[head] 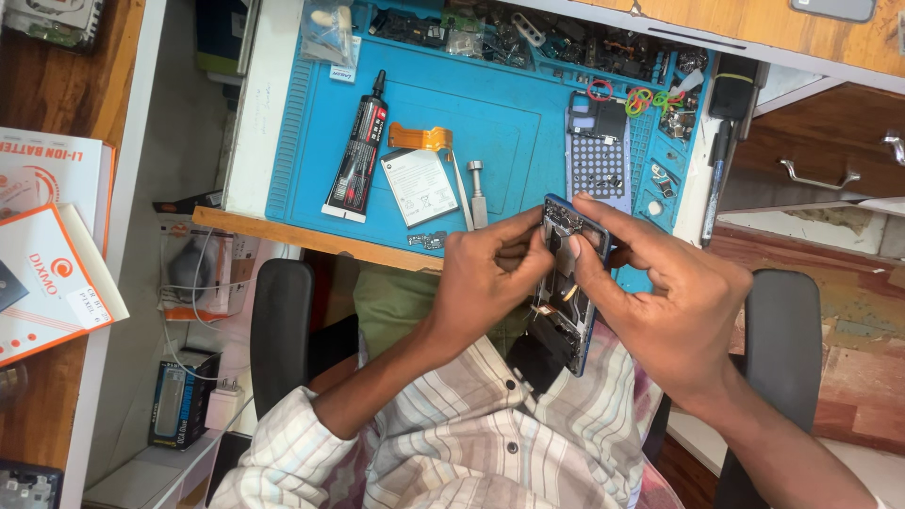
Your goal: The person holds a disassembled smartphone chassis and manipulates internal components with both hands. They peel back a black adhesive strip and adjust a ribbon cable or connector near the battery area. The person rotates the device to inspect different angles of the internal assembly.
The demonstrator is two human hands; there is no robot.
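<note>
Here, nearest the camera, the person's checked shirt [471, 434] fills the bottom of the view, with both forearms reaching up from it. The left hand [485, 273] and the right hand [660, 292] meet over the lap, just in front of the tabletop's wooden edge [283, 234]. Between them they hold an opened phone [566, 292] with a blue frame, its insides facing up and its length running away from the body. The left hand's fingers [523, 236] are curled and pinch the phone's left side near its upper end. The right hand's forefinger [603, 212] stretches over the top corner while the thumb presses on the inner parts; the other fingers fold behind the frame. A black chair armrest [280, 330] stands at each side.

Farther off, a blue work mat [509, 123] covers the tabletop. On it lie a black glue tube [358, 151], a flat white battery [419, 187] with an orange ribbon cable [421, 138] just above it, and a small metal tool [477, 193] beside the battery. A perforated screw tray [599, 155] sits to the right, with coloured rubber bands [641, 97] near it. Along the far rim, compartments hold loose small parts [528, 38].
</note>
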